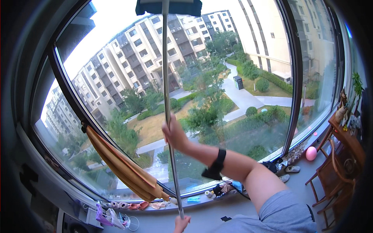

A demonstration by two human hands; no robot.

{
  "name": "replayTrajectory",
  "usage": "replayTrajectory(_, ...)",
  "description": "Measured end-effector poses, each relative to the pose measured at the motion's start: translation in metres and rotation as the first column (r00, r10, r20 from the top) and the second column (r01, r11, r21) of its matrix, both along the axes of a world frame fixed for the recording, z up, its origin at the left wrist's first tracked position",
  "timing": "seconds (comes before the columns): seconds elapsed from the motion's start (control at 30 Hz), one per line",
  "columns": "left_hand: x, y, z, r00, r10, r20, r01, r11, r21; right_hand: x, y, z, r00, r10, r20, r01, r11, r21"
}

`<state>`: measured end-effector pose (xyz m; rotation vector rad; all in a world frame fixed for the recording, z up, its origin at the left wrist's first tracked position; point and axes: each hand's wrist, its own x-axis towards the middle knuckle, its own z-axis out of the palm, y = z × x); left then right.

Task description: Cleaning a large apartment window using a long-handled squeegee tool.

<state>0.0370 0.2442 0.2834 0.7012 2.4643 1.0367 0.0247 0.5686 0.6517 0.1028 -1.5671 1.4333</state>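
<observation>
A long silver pole stands nearly upright before a large window. At its top is a dark teal flat mop head, partly cut off by the upper edge. My right hand is wrapped round the middle of the pole, the arm raised and bent, with a black strap round the forearm. Low down, my left hand grips the pole near its bottom end; most of that arm is out of the picture. I cannot tell whether the mop head touches the glass.
A mustard-coloured curtain hangs gathered at the left. Several shoes and small items line the sill. Purple and white cloths sit at lower left. A wooden chair, a pink ball and a plant stand at the right.
</observation>
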Motion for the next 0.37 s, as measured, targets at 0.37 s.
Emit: replayTrajectory(0.37, 0.063, 0.215, 0.203, 0.884, -0.292, 0.365, 0.171, 0.929, 0.329, 0.096, 0.163, 0.240, 0.950, -0.311, 0.039, 0.292, 0.923, 0.252)
